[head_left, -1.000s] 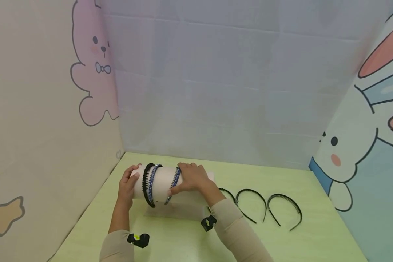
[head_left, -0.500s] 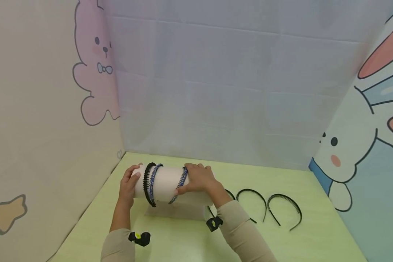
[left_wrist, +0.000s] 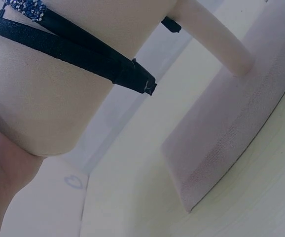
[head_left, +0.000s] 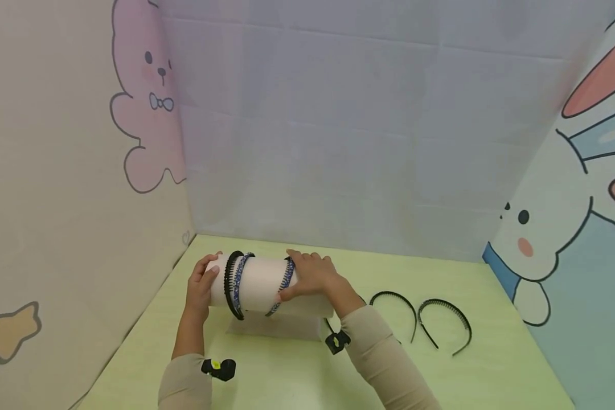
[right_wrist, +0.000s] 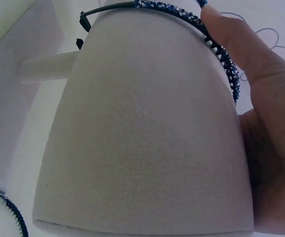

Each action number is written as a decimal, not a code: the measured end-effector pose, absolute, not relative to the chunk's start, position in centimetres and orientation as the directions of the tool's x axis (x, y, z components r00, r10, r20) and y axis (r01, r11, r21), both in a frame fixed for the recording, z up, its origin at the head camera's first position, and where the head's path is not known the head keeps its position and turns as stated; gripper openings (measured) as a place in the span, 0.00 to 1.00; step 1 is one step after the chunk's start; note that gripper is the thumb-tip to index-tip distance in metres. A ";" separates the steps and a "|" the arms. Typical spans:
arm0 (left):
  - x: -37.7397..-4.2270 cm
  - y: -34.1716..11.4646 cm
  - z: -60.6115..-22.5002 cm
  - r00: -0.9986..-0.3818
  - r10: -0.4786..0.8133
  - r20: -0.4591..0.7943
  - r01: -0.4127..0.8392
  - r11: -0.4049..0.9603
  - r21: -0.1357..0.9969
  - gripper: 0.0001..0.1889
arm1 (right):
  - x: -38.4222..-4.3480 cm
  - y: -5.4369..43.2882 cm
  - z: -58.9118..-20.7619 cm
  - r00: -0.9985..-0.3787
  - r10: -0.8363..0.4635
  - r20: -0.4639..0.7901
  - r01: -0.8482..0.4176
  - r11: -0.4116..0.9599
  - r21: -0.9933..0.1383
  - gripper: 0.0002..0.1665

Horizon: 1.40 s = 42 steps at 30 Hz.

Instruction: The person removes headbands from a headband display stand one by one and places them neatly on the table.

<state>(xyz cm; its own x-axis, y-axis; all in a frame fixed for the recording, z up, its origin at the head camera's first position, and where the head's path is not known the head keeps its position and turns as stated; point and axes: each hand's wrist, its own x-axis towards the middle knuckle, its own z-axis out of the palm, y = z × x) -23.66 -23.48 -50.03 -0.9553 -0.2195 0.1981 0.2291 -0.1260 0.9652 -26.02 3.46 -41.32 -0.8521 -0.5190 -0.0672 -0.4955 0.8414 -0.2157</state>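
Note:
A pale padded headband stand [head_left: 260, 285], a horizontal roll on a flat base [head_left: 277, 327], bears several headbands. My left hand [head_left: 200, 287] grips the roll's left end, thumb in front. Beside that hand sit a plain black toothed headband [head_left: 228, 282] and a blue glittery headband [head_left: 238, 278], close together. Further right, my right hand [head_left: 314, 276] holds another blue glittery headband [head_left: 288, 274], which lies slanted over the roll. In the right wrist view, the thumb touches its glittery band [right_wrist: 221, 54]; the other fingers lie behind the roll, mostly hidden.
On the green table [head_left: 266, 376] to the right lie a dark headband [head_left: 389, 293] and another toothed one [head_left: 462, 315]. A third [head_left: 329, 326] shows partly behind my right forearm. A pale curtain [head_left: 307, 142] stands at the back, cartoon-printed walls at both sides.
My right hand and the blue headband under it have shifted right along the roll, mostly in the first half second. The left hand keeps its grip on the roll's end.

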 end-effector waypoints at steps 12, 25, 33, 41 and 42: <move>-23.4 -23.4 -50.3 -0.949 -0.226 0.220 0.253 -0.130 0.959 0.15 | -25.6 4.8 -40.9 -0.871 -0.485 -0.076 -0.460 0.861 -0.218 0.59; -23.5 -23.5 -50.5 -0.946 -0.226 0.232 0.269 -0.145 0.952 0.15 | -26.2 7.3 -41.3 -0.854 -0.512 -0.087 -0.422 0.782 -0.458 0.58; -23.4 -23.5 -50.7 -0.945 -0.229 0.232 0.270 -0.149 0.951 0.13 | -26.5 8.1 -42.0 -0.853 -0.517 -0.064 -0.393 0.720 -0.572 0.56; -23.2 -23.6 -50.4 -0.946 -0.227 0.230 0.264 -0.133 0.955 0.13 | -27.0 8.5 -42.6 -0.847 -0.530 -0.039 -0.391 0.671 -0.630 0.56; -23.2 -23.6 -50.4 -0.947 -0.223 0.232 0.265 -0.131 0.955 0.13 | -27.0 8.6 -42.7 -0.846 -0.531 -0.039 -0.390 0.669 -0.632 0.57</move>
